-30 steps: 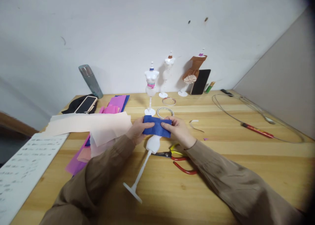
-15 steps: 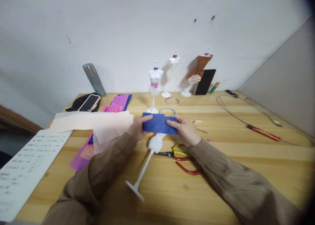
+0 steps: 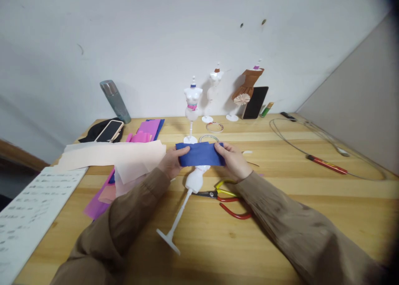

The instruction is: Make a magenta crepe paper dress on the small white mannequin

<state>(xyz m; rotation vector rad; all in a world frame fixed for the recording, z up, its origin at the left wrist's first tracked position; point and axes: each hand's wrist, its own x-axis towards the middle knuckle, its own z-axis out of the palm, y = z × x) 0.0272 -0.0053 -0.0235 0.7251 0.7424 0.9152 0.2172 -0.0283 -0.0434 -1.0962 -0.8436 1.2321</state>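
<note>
A dark blue strip of crepe paper or thin fabric (image 3: 201, 155) is stretched flat between both hands above the table. My left hand (image 3: 171, 161) pinches its left end, thumb on top. At the right end, my right hand (image 3: 234, 161) grips it the same way. Beneath the strip a white miniature dress form (image 3: 195, 181) lies tilted on its stand, its upper part hidden by the blue piece. Beside it, under my right wrist, are scissors (image 3: 213, 194) with black blades and red and yellow handles.
Three dress forms stand at the back: one with a pink waistband (image 3: 192, 100), a plain one (image 3: 214, 89), one in a brown dress (image 3: 249, 83). Peach sheets (image 3: 102, 154), a phone (image 3: 109, 131) and a bottle (image 3: 115, 102) sit left. A cable with a red-handled tool (image 3: 326, 164) lies right.
My right thumb has shifted from the strip's front face to its top right edge, and the strip is now straighter. The whole view has moved slightly.
</note>
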